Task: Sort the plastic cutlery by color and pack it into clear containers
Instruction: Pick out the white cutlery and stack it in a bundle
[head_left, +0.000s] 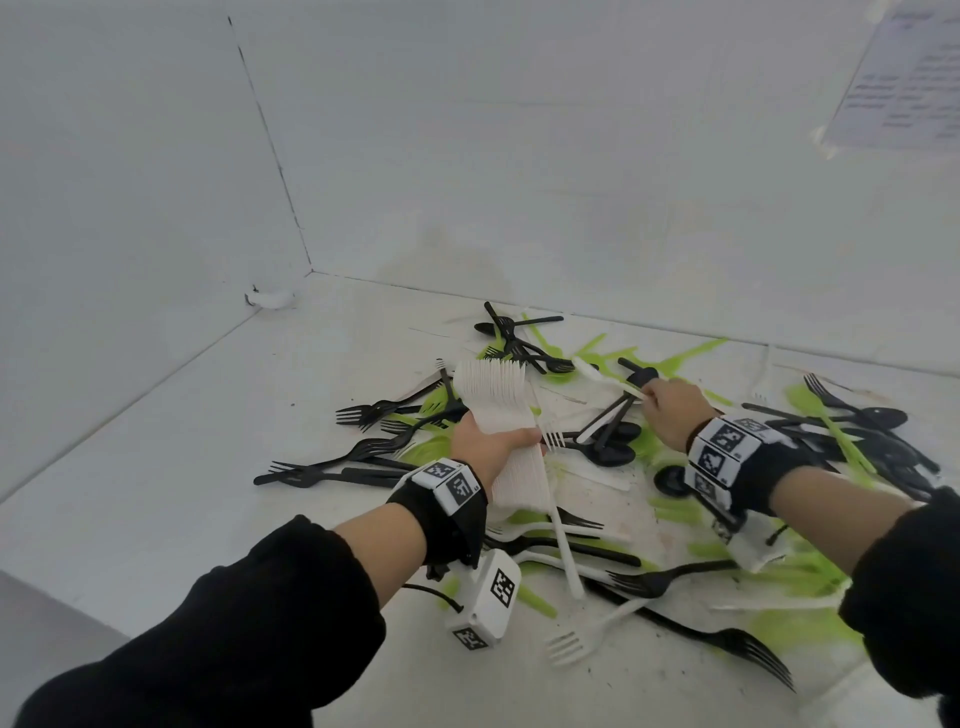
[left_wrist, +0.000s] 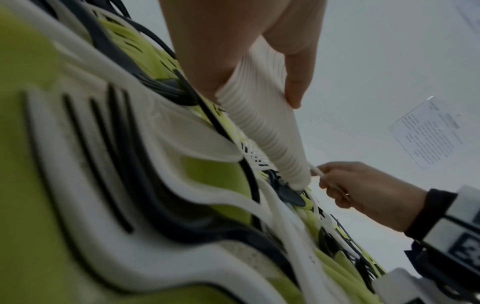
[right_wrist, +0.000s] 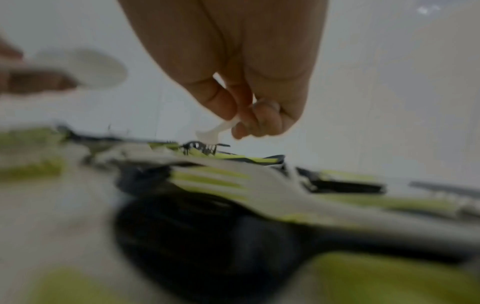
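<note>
- The left hand (head_left: 491, 447) was seen closed round a thick stack of white forks (head_left: 498, 410); its fingers (left_wrist: 294, 90) were curled over one face of the stack and the thumb was pressed against the other, so the stack was clamped mid-length with the tines pointed away from the person.
- The stack was held above the scattered cutlery, left of the pile's middle.
- The right hand (head_left: 672, 413) was seen with its fingers (right_wrist: 262, 121) drawn together in a pinch on the handle end of a single white spoon (head_left: 605, 376), whose bowl was pointed toward the stack.
- Black forks (head_left: 363, 413), black spoons (head_left: 608, 452), loose white forks (head_left: 569, 644) and green cutlery (head_left: 810, 631) were spread mixed and overlapping over the white counter (head_left: 208, 467), mostly toward its right and back.
- The counter was enclosed by plain white walls (head_left: 130, 182) meeting in a corner at the back left.
- A printed sheet (head_left: 904, 78) was fixed to the right-hand wall; its text could not be read.
</note>
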